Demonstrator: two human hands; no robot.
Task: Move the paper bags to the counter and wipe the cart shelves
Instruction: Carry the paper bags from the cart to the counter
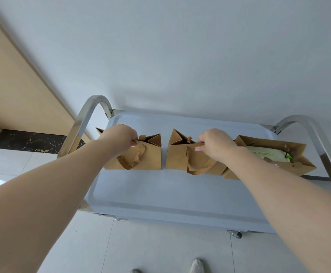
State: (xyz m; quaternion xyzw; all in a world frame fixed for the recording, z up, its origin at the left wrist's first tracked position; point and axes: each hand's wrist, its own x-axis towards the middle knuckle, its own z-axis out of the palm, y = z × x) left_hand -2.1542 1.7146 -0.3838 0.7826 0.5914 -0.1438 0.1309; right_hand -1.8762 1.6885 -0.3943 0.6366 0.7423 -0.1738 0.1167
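Brown left bag point(139, 154) gripped by left hand point(119, 137); middle bag point(188, 156) by right hand point(213, 143).

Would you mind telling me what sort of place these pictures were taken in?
Probably an indoor service or kitchen-type room, though I cannot be sure: a stainless steel cart on casters stands against a plain white wall on a pale tiled floor, with a dark marble-look ledge at left.
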